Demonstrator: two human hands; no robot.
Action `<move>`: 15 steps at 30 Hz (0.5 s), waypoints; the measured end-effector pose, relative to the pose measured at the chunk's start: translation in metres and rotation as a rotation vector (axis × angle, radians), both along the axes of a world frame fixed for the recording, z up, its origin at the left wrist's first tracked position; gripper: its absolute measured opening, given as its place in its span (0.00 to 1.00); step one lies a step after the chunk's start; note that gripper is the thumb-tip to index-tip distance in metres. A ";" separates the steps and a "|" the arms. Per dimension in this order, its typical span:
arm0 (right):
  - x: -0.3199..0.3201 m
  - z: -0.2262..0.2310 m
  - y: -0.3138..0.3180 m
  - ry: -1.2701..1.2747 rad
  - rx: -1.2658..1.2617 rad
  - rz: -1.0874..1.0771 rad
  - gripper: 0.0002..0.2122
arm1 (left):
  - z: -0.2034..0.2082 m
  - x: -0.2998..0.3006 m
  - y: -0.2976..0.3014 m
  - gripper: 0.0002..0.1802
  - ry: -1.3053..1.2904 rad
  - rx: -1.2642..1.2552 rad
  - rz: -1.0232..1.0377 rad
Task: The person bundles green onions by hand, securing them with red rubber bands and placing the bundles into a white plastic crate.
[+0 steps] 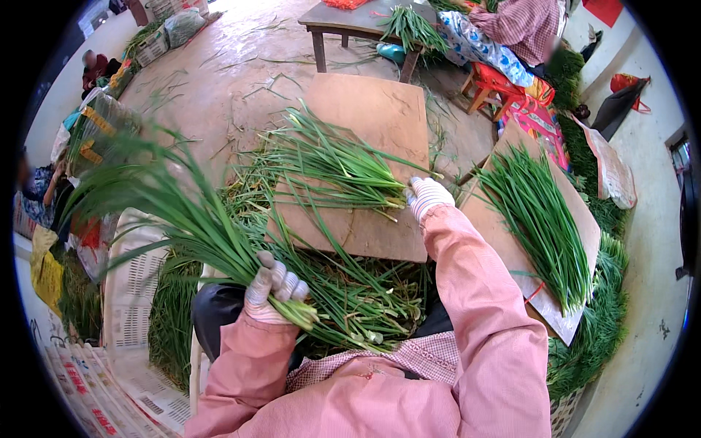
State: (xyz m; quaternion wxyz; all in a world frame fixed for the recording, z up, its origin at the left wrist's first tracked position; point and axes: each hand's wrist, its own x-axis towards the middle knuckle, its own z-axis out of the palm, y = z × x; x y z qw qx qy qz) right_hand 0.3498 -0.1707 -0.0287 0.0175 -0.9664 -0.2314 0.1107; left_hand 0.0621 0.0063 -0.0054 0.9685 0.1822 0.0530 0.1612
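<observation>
My left hand [272, 283], in a pale knitted glove, is closed round the stem ends of a bunch of green chives [212, 237]. Their long leaves fan out to the upper left and are blurred. My gloved right hand [429, 196] is at the cut ends of a loose pile of chives [339, 164] on a brown board [383, 109]. Its fingers are curled and pinch at the stem ends; how many stems they hold is hidden. More loose stems and trimmings [365, 306] lie in a heap over my lap, below the board.
A neat bundle of chives [537, 219] lies on a second board [580, 233] at the right. At the left stands a white crate [131, 292]. Ahead are a low table [365, 22] and a seated co-worker [511, 29]. Scattered leaves cover parts of the floor [219, 87].
</observation>
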 end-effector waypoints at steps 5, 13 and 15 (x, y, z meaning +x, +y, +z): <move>0.036 0.041 0.001 -0.125 0.196 0.025 0.10 | -0.013 -0.002 -0.004 0.06 0.022 -0.395 0.008; 0.025 0.014 -0.009 -0.184 -0.001 0.119 0.21 | -0.021 -0.003 -0.015 0.04 0.082 -0.449 0.000; 0.011 -0.003 0.005 -0.066 -0.054 0.056 0.22 | -0.016 -0.012 -0.013 0.06 0.028 -0.412 -0.031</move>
